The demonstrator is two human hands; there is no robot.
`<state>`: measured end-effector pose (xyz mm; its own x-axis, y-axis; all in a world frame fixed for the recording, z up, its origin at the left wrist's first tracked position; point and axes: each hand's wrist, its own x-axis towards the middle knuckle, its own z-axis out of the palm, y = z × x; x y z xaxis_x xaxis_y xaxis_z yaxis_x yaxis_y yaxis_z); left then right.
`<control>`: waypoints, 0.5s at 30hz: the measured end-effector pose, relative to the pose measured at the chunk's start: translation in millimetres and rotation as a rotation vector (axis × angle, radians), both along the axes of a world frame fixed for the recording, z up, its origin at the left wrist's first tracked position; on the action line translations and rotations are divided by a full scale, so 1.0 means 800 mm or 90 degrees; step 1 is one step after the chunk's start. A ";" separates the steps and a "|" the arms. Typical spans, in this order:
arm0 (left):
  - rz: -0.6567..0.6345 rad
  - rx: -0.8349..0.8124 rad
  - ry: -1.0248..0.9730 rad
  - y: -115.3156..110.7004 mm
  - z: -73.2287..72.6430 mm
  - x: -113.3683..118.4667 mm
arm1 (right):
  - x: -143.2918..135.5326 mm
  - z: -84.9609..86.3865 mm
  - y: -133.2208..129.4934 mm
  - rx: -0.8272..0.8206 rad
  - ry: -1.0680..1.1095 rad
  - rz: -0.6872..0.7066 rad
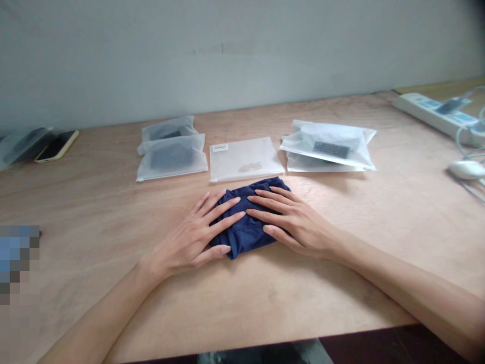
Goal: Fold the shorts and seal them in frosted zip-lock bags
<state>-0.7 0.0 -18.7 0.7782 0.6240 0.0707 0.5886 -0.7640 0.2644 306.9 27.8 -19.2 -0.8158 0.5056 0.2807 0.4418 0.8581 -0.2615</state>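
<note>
A folded navy blue cloth (pixel 248 237), perhaps a garment, lies on the wooden table in front of me. My left hand (pixel 200 230) rests flat over its left end, fingers spread. Over the right end lies my right hand (pixel 293 217), its fingers also stretched out and apart. Both hands press on the cloth from above without gripping it, and they cover part of it. Just behind the cloth lies a flat frosted zip bag (pixel 246 159) with a small white label and printed text.
Frosted bags with dark contents (pixel 172 157) lie behind on the left, and more bags (pixel 329 146) are stacked on the right. A phone (pixel 56 145) is at far left beside another bag (pixel 25 146). A power strip (pixel 428 114) and white cabled device (pixel 466 170) occupy the right.
</note>
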 end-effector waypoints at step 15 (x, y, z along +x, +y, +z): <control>-0.044 0.071 -0.097 0.012 -0.003 -0.002 | 0.000 -0.003 -0.001 0.018 0.104 -0.112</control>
